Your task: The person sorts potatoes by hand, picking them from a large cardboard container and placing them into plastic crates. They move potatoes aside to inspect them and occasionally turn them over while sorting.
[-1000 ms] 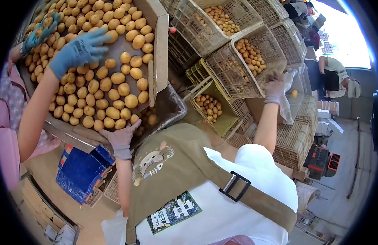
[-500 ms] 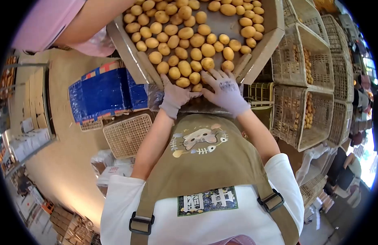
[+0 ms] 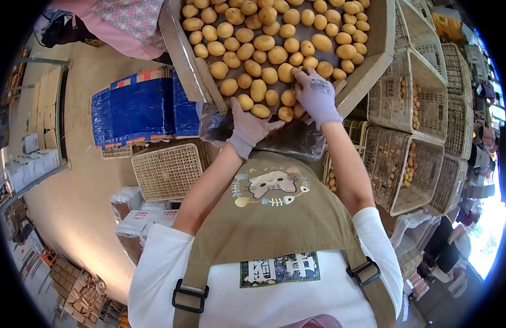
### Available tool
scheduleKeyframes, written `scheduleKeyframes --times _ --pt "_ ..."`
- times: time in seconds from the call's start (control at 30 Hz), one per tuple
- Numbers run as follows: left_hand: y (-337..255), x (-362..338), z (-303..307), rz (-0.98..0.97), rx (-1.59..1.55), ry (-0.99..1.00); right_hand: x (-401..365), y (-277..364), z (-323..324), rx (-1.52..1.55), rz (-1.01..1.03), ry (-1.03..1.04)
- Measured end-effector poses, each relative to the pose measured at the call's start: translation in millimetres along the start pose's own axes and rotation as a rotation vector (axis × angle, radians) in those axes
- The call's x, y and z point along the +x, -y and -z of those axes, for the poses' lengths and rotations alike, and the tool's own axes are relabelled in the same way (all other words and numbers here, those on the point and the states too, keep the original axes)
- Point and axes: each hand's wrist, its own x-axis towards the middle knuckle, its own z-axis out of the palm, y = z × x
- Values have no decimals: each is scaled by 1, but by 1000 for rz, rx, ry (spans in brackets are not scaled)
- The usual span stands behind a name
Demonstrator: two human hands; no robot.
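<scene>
Many round yellow-brown potatoes (image 3: 258, 91) lie in a tray with raised wooden edges (image 3: 367, 74) at the top. My left hand (image 3: 249, 127), in a pale glove, is at the tray's front opening, fingers apart, beside the lowest potatoes. Across the opening, my right hand (image 3: 317, 98), gloved too, rests with its fingertips against potatoes near the right front corner. Its fingers are bent downward and partly hidden, so a grip cannot be made out. A dark plastic sheet (image 3: 291, 143) hangs below the opening, between my hands and the apron.
Stacked plastic crates (image 3: 408, 169), some with potatoes inside, stand on the right. To the left are a blue-covered box (image 3: 132, 112) and an upturned beige crate (image 3: 168, 172). A person in pink (image 3: 119, 33) is at the upper left. Other people are at the far right.
My right hand has moved up and right, away from my left hand. My left thumb and fingers are spread wider. Potatoes near the opening have shifted, and the person at upper left has drawn the arm away.
</scene>
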Motion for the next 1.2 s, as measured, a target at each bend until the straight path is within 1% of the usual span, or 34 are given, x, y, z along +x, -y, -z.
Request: scheduleKeyframes --times 0.03,0.07,0.13,0.23,0.27,0.3,0.37,0.43,0.47,0.5,0.53,0.57,0.6,0.63,0.7,0.73,0.77,0.8,0.83,0.87,0.9,0.93,0.97,1.03,1.07,1.1,1.17,1.2 --pt "2 1 -2 -2 -10 -10 8 0 1 -136 -36 74" --pt "2 2 -5 -5 -7 -63 14 2 4 -157 -50 128" --pt "0 2 -5 8 -15 -44 24 5 11 -204 -80 240" --pt "-3 3 -1 34 -16 23 31 3 -5 -221 -161 292" --pt "-5 5 2 36 -19 50 31 3 -7 -210 -166 252" --pt "-5 6 7 43 -49 69 27 0 -5 -109 -88 153" --pt "-9 7 13 54 -112 99 7 -6 21 104 68 -34" --pt "-9 8 12 -50 14 137 -17 -19 69 208 332 -311" --pt "-8 8 11 -94 78 154 -26 -65 76 128 149 -432" --pt "-8 6 10 -74 48 161 -35 -112 84 65 -43 -529" --pt "-9 5 8 -51 19 172 -41 -136 107 -228 -196 -724" --pt "-11 7 5 -33 -5 189 -44 -137 125 -376 -643 -753" --pt "-10 8 2 -36 22 152 -46 -131 125 -348 -463 -829" --pt "-11 10 2 -29 -25 209 -49 -120 121 -318 -286 -896" --pt "-10 10 11 -4 -117 306 -47 -82 81 97 -128 -585" --pt "-10 11 15 21 -125 381 -39 -57 54 113 62 -485" --pt "-9 13 20 38 -185 426 -38 -22 39 198 172 -353" --pt "-8 16 25 54 -246 470 -40 -2 18 114 188 -162" --pt "-8 15 26 51 -242 474 -42 3 -13 -52 206 -65" --pt "-9 14 27 48 -238 478 -34 14 -15 54 150 8" --pt "-9 11 27 26 -166 449 -24 27 -17 111 113 -42" --pt "-8 9 26 2 -98 420 -11 43 -10 145 160 4" --pt "-6 5 21 -4 -105 249 -1 60 -5 179 206 54" --pt "-3 -3 1 -12 -117 -89 12 94 -15 15 219 262" --pt "2 -3 -8 -166 54 -97 17 110 -23 -32 184 277" --pt "1 -5 -10 -156 44 -97 23 118 -30 -79 149 289" --pt "-1 -10 -11 -137 23 -110 32 118 -25 67 123 322" --pt "-4 -1 10 -58 -79 -20 35 114 -22 126 114 356"
